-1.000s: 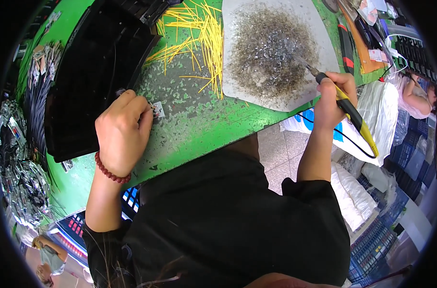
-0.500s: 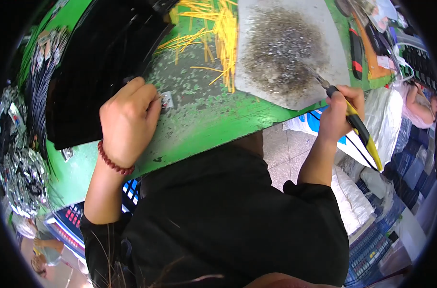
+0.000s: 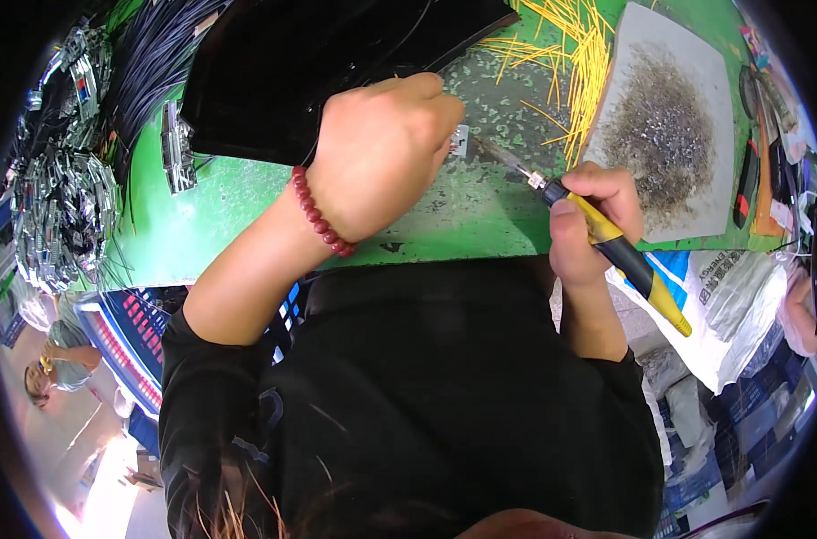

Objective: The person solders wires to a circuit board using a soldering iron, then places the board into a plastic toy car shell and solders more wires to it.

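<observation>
My right hand [image 3: 597, 216] grips a soldering iron [image 3: 619, 247] with a yellow and black handle. Its metal tip points up and left, close to a small silvery-white piece [image 3: 461, 141] at my left fingertips. Whether the tip touches that piece is too small to tell. Closed and turned knuckles up, my left hand [image 3: 382, 148] has a red bead bracelet [image 3: 319, 216] at its wrist. Its fingers hide most of the piece. Just behind the left hand lies a glossy black sheet [image 3: 274, 85]. Thin yellow wires [image 3: 590, 67] are strewn beyond the iron's tip.
On the green worktable [image 3: 238, 216], a grey-white sheet [image 3: 709, 144] with dark residue lies to the right. Dark cables [image 3: 157, 63] and a heap of silvery connectors [image 3: 58, 207] fill the left side. A single silvery part [image 3: 177, 148] sits beside the black sheet. Another person [image 3: 63, 355] is at far left.
The soldering iron has come off the residue-covered sheet and moved left toward the piece at my left hand. The whole view has shifted, with table items appearing farther right.
</observation>
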Tool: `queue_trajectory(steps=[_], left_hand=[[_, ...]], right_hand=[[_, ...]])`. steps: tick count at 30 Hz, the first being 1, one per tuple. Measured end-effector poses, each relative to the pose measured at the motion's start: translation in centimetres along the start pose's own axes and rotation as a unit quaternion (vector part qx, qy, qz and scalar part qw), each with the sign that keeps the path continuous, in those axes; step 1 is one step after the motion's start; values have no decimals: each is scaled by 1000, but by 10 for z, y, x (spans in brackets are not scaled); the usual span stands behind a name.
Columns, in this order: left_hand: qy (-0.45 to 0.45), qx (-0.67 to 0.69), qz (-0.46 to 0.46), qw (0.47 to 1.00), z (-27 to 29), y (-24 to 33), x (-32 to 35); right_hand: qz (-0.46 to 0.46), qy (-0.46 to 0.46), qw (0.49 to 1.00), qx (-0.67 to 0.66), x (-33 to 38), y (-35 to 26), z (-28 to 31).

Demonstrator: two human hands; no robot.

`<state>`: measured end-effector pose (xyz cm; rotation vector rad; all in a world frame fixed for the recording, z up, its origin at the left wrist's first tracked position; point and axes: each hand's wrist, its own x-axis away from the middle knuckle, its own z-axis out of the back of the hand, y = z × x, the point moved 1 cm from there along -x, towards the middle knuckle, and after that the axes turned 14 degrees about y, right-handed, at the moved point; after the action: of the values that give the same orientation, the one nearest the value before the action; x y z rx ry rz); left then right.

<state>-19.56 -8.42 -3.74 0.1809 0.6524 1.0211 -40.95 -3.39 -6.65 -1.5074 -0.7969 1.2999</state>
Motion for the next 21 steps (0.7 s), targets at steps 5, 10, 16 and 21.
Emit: queue_trajectory(steps=[5, 10, 16, 21], left_hand=[[1, 5, -10, 1000, 0, -3, 1], [-8, -3, -11, 1000, -1, -4, 1], [-13, -3, -10, 1000, 0, -4, 1], [-14, -1, -10, 1000, -1, -4, 1]], right_hand=[[-9, 3, 1000, 17, 1, 1, -4], [-17, 12, 1000, 13, 2, 4, -4], [-30, -1, 999, 34, 0, 2, -5], [-32, 10, 997, 64, 1, 4, -3]])
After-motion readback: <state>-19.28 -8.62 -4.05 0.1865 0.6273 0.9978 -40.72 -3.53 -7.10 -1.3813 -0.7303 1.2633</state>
